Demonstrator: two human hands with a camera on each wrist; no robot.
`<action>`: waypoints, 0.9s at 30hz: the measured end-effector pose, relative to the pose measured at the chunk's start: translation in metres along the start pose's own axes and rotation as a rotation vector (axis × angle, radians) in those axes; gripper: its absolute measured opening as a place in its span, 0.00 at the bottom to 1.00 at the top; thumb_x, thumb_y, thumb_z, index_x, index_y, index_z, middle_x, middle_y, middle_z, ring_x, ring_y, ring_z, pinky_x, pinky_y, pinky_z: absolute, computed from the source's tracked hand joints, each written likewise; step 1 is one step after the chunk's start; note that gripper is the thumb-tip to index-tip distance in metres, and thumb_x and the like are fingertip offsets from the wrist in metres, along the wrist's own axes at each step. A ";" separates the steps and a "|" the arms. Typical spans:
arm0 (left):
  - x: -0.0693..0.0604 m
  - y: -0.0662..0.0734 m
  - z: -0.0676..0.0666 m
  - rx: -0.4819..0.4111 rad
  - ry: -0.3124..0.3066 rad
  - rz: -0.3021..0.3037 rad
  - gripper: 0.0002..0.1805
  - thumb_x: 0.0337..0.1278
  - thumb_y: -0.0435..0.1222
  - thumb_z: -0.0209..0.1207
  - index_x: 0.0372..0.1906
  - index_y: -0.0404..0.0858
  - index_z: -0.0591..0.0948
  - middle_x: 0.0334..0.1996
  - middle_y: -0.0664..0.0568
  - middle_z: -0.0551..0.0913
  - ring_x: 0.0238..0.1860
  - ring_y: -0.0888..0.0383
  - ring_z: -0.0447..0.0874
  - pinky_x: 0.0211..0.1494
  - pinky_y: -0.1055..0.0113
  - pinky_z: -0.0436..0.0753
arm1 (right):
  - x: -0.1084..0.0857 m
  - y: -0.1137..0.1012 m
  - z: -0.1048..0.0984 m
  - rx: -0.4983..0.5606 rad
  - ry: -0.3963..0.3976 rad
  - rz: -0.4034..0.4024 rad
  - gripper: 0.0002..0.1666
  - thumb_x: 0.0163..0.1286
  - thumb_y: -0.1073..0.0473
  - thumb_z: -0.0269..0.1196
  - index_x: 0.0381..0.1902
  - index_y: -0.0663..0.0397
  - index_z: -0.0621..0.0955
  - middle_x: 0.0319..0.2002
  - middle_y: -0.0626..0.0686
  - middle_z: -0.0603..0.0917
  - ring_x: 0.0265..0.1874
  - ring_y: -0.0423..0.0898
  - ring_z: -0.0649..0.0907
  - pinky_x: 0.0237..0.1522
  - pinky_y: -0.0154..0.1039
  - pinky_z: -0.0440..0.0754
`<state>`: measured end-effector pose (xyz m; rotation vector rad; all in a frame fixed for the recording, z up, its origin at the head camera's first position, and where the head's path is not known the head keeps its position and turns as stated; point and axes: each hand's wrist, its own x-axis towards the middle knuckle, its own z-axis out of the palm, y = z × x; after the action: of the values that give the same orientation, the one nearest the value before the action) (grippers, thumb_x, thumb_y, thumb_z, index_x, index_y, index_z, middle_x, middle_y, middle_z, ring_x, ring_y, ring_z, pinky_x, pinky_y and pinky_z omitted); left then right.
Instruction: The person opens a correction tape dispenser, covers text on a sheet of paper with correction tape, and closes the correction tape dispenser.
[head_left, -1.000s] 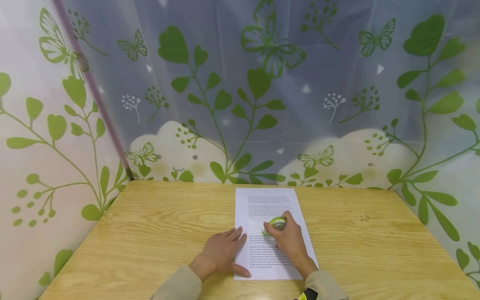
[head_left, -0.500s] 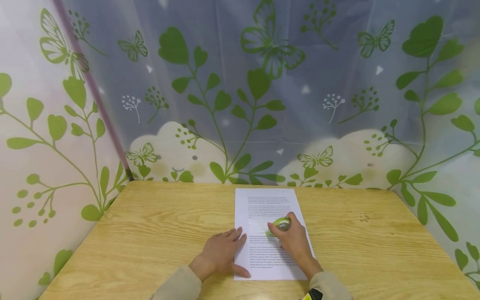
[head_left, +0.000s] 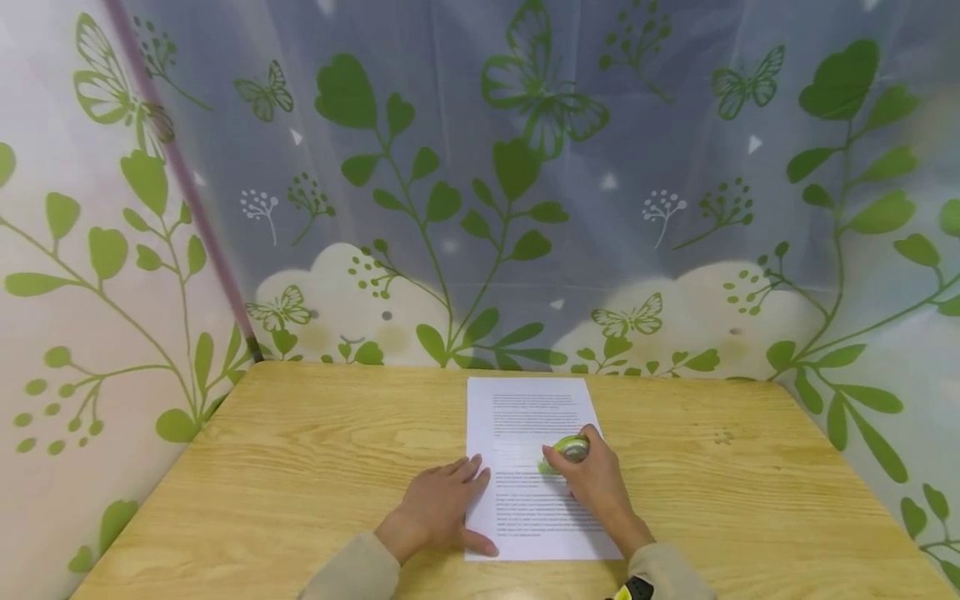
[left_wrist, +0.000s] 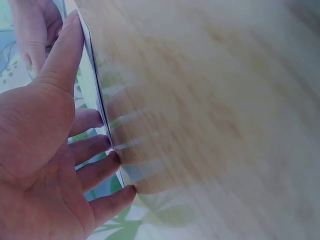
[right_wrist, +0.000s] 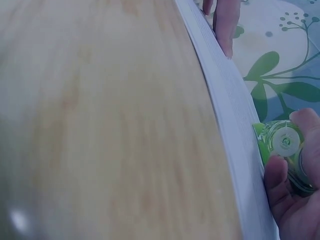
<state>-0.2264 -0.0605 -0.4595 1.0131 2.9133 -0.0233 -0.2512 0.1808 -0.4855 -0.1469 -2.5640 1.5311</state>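
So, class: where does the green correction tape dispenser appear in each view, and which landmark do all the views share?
Head: below and right of centre, the correction tape dispenser in the right hand, over the printed sheet.
Left wrist: not distinguishable; right hand at top left.
Right wrist: near the right edge, just below mid-height.
Shared landmark: the left hand, visible in all three.

I get a fairly bright head view, soft shadow by the right hand (head_left: 600, 479) on the paper (head_left: 517, 483), print (head_left: 525, 504) too blurred to read, bluish hazy wrist views, glare spotting the table (right_wrist: 125, 125)
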 end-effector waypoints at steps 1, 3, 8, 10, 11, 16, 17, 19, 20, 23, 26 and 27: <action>0.000 0.000 0.000 0.000 0.001 0.002 0.55 0.38 0.73 0.55 0.69 0.41 0.68 0.69 0.45 0.64 0.68 0.50 0.63 0.63 0.56 0.69 | 0.000 0.000 -0.001 -0.001 -0.001 0.004 0.26 0.58 0.50 0.71 0.35 0.57 0.67 0.27 0.54 0.78 0.13 0.43 0.76 0.15 0.34 0.76; 0.001 0.000 0.000 -0.001 0.003 0.005 0.55 0.38 0.73 0.56 0.68 0.41 0.68 0.69 0.45 0.64 0.68 0.50 0.63 0.63 0.56 0.69 | 0.000 0.001 -0.003 -0.009 -0.003 0.006 0.26 0.58 0.50 0.71 0.34 0.57 0.66 0.26 0.53 0.78 0.13 0.43 0.76 0.15 0.34 0.75; 0.001 0.000 0.001 0.007 0.007 0.007 0.55 0.37 0.74 0.55 0.68 0.41 0.69 0.69 0.45 0.64 0.68 0.50 0.63 0.64 0.58 0.69 | 0.002 0.004 -0.008 -0.066 0.012 -0.021 0.26 0.57 0.49 0.71 0.32 0.56 0.66 0.27 0.51 0.78 0.19 0.42 0.75 0.19 0.34 0.73; 0.001 -0.001 0.001 0.009 0.008 0.006 0.55 0.37 0.74 0.55 0.68 0.41 0.69 0.69 0.45 0.65 0.68 0.50 0.63 0.64 0.58 0.69 | 0.003 0.005 -0.010 -0.080 0.016 -0.029 0.26 0.57 0.49 0.71 0.32 0.56 0.67 0.27 0.51 0.77 0.21 0.42 0.74 0.20 0.34 0.73; 0.001 -0.001 0.001 0.009 0.009 0.005 0.55 0.37 0.74 0.55 0.68 0.41 0.69 0.69 0.45 0.65 0.68 0.50 0.63 0.64 0.58 0.69 | 0.003 0.005 -0.011 -0.081 0.015 -0.030 0.26 0.57 0.48 0.71 0.32 0.56 0.67 0.27 0.51 0.77 0.22 0.42 0.74 0.21 0.34 0.73; 0.000 -0.001 0.001 0.005 0.008 0.004 0.55 0.37 0.74 0.55 0.68 0.41 0.69 0.69 0.45 0.65 0.68 0.50 0.63 0.64 0.57 0.69 | 0.004 0.007 -0.014 -0.099 0.015 -0.028 0.26 0.58 0.49 0.71 0.33 0.57 0.67 0.29 0.52 0.78 0.24 0.43 0.76 0.23 0.34 0.74; 0.000 -0.001 0.001 0.005 0.009 0.005 0.55 0.37 0.74 0.55 0.68 0.41 0.69 0.69 0.45 0.65 0.68 0.50 0.63 0.64 0.57 0.69 | 0.004 0.007 -0.015 -0.104 0.015 -0.029 0.25 0.58 0.49 0.71 0.33 0.57 0.67 0.29 0.52 0.78 0.25 0.43 0.76 0.24 0.34 0.75; 0.000 -0.001 0.001 0.004 0.011 0.007 0.55 0.37 0.74 0.55 0.68 0.41 0.69 0.69 0.45 0.64 0.68 0.50 0.63 0.64 0.57 0.69 | 0.004 0.007 -0.016 -0.113 0.016 -0.028 0.25 0.58 0.49 0.71 0.34 0.57 0.68 0.29 0.52 0.78 0.25 0.43 0.76 0.25 0.34 0.75; 0.000 -0.001 0.001 0.004 0.012 0.007 0.55 0.37 0.74 0.55 0.68 0.41 0.69 0.69 0.45 0.64 0.68 0.50 0.63 0.64 0.58 0.69 | 0.004 0.007 -0.017 -0.115 0.015 -0.026 0.25 0.58 0.49 0.71 0.34 0.57 0.68 0.29 0.52 0.78 0.25 0.43 0.76 0.25 0.34 0.75; 0.000 -0.001 0.001 0.008 0.015 0.007 0.55 0.37 0.74 0.55 0.68 0.41 0.69 0.69 0.46 0.65 0.68 0.50 0.63 0.64 0.58 0.69 | 0.005 0.008 -0.018 -0.117 0.008 -0.019 0.26 0.58 0.47 0.71 0.34 0.57 0.68 0.29 0.51 0.78 0.24 0.43 0.76 0.23 0.35 0.74; 0.000 -0.001 0.001 0.011 0.017 0.005 0.55 0.37 0.74 0.55 0.68 0.41 0.69 0.69 0.45 0.65 0.68 0.50 0.63 0.63 0.57 0.69 | 0.006 0.009 -0.019 -0.114 0.002 -0.015 0.26 0.58 0.47 0.71 0.33 0.56 0.67 0.28 0.51 0.78 0.23 0.42 0.75 0.23 0.35 0.74; 0.000 -0.001 0.001 0.009 0.016 0.005 0.55 0.37 0.74 0.56 0.68 0.41 0.68 0.69 0.45 0.65 0.68 0.50 0.63 0.63 0.57 0.69 | 0.006 0.010 -0.019 -0.113 0.000 -0.014 0.27 0.58 0.47 0.71 0.33 0.56 0.67 0.28 0.51 0.77 0.23 0.42 0.75 0.22 0.34 0.74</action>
<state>-0.2270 -0.0616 -0.4609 1.0261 2.9280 -0.0284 -0.2538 0.2030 -0.4845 -0.1419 -2.6464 1.3815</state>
